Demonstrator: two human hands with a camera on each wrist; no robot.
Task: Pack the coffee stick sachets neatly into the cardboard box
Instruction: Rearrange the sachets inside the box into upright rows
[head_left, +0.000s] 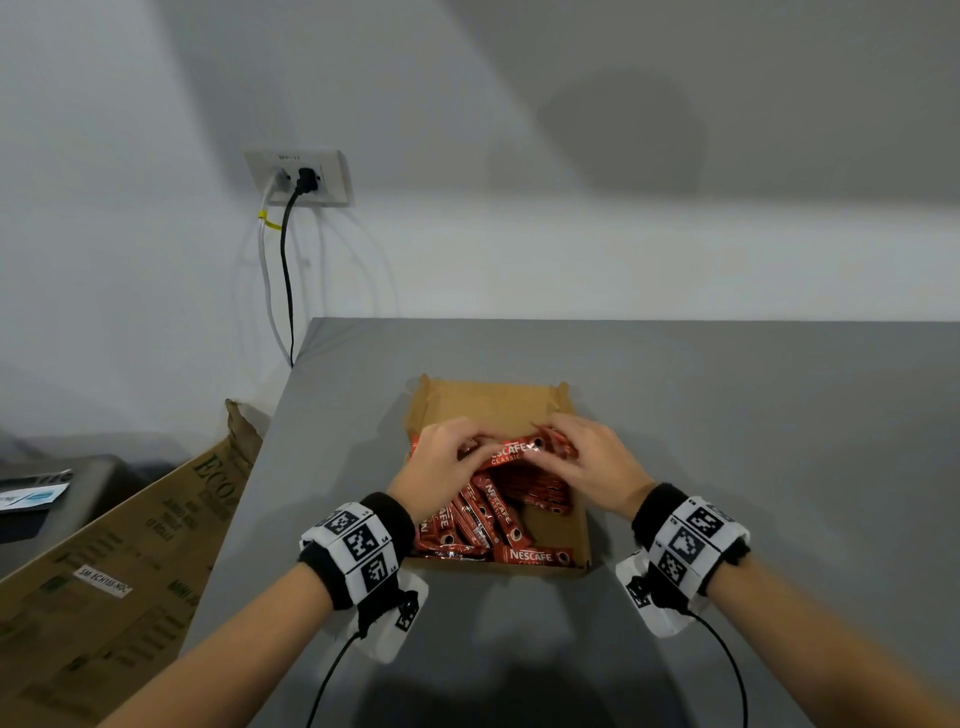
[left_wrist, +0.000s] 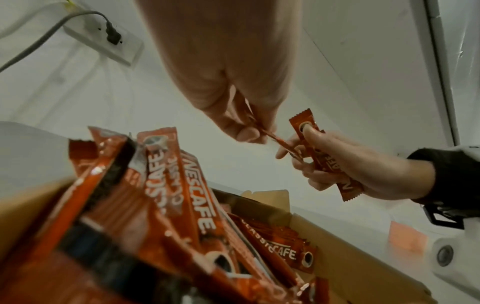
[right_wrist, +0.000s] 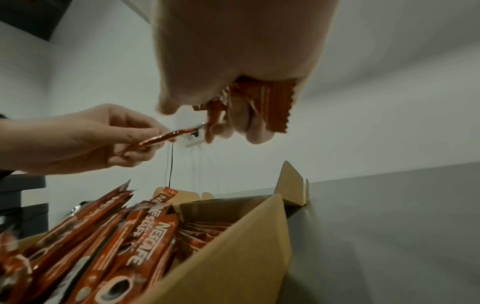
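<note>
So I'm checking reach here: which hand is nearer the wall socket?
Left. The left hand hovers over the cardboard box's left side, the side toward the wall socket; the right hand is over its right side, farther away.

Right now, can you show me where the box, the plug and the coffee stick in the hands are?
box (head_left: 483, 400): head view, bare back wall.
plug (head_left: 307, 179): head view, black body in the socket.
coffee stick (head_left: 511, 451): head view, its white lettering.
</note>
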